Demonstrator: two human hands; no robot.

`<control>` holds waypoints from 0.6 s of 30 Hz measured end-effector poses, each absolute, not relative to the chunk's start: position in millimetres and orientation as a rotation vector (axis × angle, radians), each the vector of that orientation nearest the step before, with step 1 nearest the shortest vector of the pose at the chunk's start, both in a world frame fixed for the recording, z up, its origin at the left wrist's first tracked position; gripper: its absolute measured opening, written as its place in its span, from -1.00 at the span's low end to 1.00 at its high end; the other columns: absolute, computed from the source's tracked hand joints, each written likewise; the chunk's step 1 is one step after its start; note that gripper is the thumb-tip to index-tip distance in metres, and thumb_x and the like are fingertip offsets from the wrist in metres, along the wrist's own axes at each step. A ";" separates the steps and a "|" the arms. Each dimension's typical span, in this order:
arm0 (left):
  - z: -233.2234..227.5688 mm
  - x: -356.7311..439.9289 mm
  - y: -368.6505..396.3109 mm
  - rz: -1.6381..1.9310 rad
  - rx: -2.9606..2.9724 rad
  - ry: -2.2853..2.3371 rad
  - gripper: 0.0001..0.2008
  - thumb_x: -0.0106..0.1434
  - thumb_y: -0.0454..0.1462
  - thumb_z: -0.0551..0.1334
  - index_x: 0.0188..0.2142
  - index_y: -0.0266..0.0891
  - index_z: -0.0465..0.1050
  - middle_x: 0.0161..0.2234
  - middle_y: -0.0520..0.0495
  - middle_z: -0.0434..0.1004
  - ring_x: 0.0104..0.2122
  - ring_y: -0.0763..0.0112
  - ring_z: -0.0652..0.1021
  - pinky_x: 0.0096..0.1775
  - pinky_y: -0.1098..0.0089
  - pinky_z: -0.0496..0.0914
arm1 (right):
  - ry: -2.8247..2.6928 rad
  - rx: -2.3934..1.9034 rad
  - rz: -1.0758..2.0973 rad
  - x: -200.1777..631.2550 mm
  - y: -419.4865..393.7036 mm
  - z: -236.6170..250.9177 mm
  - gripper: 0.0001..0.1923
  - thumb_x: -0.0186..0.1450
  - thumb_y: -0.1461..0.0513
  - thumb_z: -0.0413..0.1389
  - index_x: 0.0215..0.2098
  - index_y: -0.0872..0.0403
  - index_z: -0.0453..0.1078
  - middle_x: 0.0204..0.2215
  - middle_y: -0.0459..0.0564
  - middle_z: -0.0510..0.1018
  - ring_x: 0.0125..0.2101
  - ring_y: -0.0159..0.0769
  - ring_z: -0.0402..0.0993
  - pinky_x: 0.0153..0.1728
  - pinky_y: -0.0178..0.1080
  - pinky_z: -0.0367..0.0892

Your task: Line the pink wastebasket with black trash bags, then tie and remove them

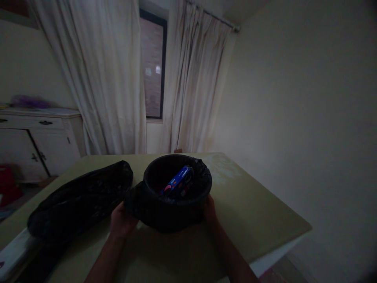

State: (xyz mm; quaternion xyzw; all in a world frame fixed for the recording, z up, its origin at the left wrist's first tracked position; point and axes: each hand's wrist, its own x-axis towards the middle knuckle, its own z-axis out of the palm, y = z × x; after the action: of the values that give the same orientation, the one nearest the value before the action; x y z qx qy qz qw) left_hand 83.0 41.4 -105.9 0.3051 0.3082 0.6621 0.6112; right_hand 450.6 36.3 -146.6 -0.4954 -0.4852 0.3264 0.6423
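Note:
A round black trash can [173,214] stands on the table, lined with a black garbage bag [203,173] that is folded over its rim. Inside it leans a blue cardboard box [179,181] with pink and white print. My left hand [122,220] grips the can's left side, where the liner bunches outward, and its fingertips are partly hidden by the plastic. Against the right side, just below the rim, my right hand [209,210] is closed around the can, its fingers mostly out of sight. To the left lies another black plastic bag [85,196], long and crumpled.
The pale green table [250,212] reaches toward curtains [108,78] and a narrow window. A white object [17,249] lies at the table's near left. Beyond the left edge stand a white cabinet [55,135] and a red item [8,184]. A bare wall rises at right.

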 end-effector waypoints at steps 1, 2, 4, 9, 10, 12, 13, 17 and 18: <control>-103.0 87.1 37.5 1.538 0.720 0.738 -0.74 -0.02 -0.16 0.53 -0.32 -0.14 0.67 -0.38 -0.08 0.75 -0.26 -0.02 0.76 0.00 -0.02 0.66 | -1.052 -1.093 0.809 451.9 34.4 -145.2 -0.54 0.14 0.01 0.35 -0.06 0.06 0.59 -0.01 0.21 0.73 -0.02 0.07 0.66 -0.02 -0.04 0.57; -100.4 92.4 33.2 1.550 0.756 0.791 -0.62 -0.08 -0.18 0.57 -0.22 -0.15 0.69 -0.29 -0.11 0.78 -0.19 -0.06 0.76 0.03 -0.03 0.65 | -0.989 -1.060 0.879 453.3 32.1 -143.6 -0.55 0.14 0.01 0.38 -0.08 0.04 0.60 -0.01 0.18 0.74 -0.02 0.06 0.66 -0.02 -0.04 0.57; -98.4 103.7 24.6 1.614 0.907 0.945 -0.40 -0.11 -0.18 0.62 -0.01 -0.16 0.67 -0.07 -0.16 0.78 -0.01 -0.13 0.73 0.12 -0.06 0.59 | -0.839 -0.972 1.032 455.8 26.7 -140.1 -0.55 0.14 -0.03 0.39 -0.07 -0.01 0.62 -0.03 0.11 0.75 -0.05 0.03 0.69 -0.03 -0.04 0.58; -117.8 118.3 16.9 1.852 1.295 1.159 -0.22 0.14 0.13 0.49 0.24 -0.17 0.51 0.21 -0.32 0.60 0.30 -0.32 0.50 0.34 -0.28 0.34 | -0.633 -0.705 1.188 452.4 15.8 -124.6 -0.36 0.06 0.01 0.51 0.10 -0.16 0.60 0.06 -0.03 0.73 -0.02 -0.09 0.70 0.03 -0.08 0.57; -123.2 120.0 17.2 1.879 1.324 1.152 -0.19 0.17 0.18 0.45 0.29 -0.15 0.46 0.26 -0.35 0.54 0.37 -0.33 0.42 0.39 -0.30 0.26 | -0.645 -0.701 1.165 449.6 14.9 -120.4 -0.34 0.05 0.03 0.53 0.11 -0.15 0.59 0.08 -0.02 0.72 0.00 -0.10 0.70 0.06 -0.08 0.56; -129.0 124.4 17.1 1.907 1.383 1.140 -0.14 0.24 0.22 0.39 0.39 -0.11 0.35 0.35 -0.36 0.43 0.49 -0.30 0.23 0.46 -0.29 0.09 | -0.694 -0.716 1.104 443.4 14.0 -113.0 -0.32 0.02 0.06 0.57 0.10 -0.11 0.59 0.11 0.04 0.70 0.05 -0.06 0.67 0.10 -0.06 0.55; -127.9 127.1 16.2 1.910 1.423 1.140 -0.14 0.28 0.22 0.36 0.43 -0.09 0.29 0.38 -0.36 0.38 0.52 -0.26 0.16 0.49 -0.27 0.03 | -0.720 -0.723 1.073 440.6 13.6 -110.1 -0.30 0.01 0.06 0.57 0.11 -0.08 0.58 0.13 0.07 0.69 0.08 -0.02 0.66 0.12 -0.04 0.54; -94.1 136.5 5.9 2.022 1.579 1.144 -0.20 0.45 0.07 0.27 0.53 -0.07 0.04 0.39 -0.32 0.28 0.49 -0.14 0.20 0.49 -0.22 0.05 | -0.785 -0.795 0.997 432.1 11.0 -104.1 -0.30 0.12 -0.05 0.50 0.16 -0.02 0.55 0.16 0.16 0.66 0.09 0.01 0.63 0.06 -0.06 0.56; -80.6 137.0 2.5 2.089 1.612 1.157 -0.22 0.45 0.03 0.27 0.52 -0.08 0.05 0.37 -0.32 0.28 0.45 -0.13 0.26 0.47 -0.22 0.11 | -0.798 -0.823 0.988 430.4 9.9 -102.7 -0.34 0.17 -0.08 0.45 0.16 -0.02 0.56 0.15 0.16 0.66 0.07 0.00 0.63 0.02 -0.08 0.56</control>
State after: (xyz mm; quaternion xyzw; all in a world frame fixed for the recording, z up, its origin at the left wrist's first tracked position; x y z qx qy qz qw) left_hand 137.0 2.5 -80.6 0.5546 0.3981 0.7190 0.1300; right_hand 430.4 9.9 -102.7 -0.3734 -0.3618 0.4481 0.7272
